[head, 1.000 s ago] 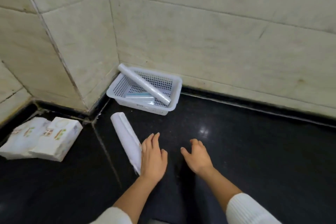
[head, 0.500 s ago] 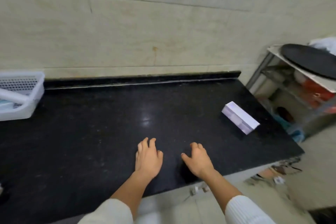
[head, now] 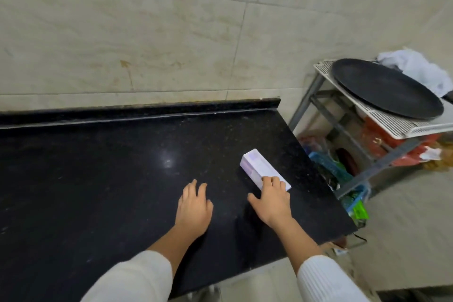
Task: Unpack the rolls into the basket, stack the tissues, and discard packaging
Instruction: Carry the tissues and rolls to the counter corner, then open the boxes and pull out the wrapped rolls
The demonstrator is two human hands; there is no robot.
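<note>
The long white box (head: 259, 167) is lying on the black counter (head: 98, 179), at about 3 o'clock. The right hand (head: 272, 200) is resting its open fingers on the box's near end, not gripping it. The left hand (head: 195, 206) is lying open and empty on the counter, at 9 o'clock from the right hand. A black round tray (head: 384, 88) is sitting on the metal rack (head: 402, 125) at 2 o'clock.
</note>
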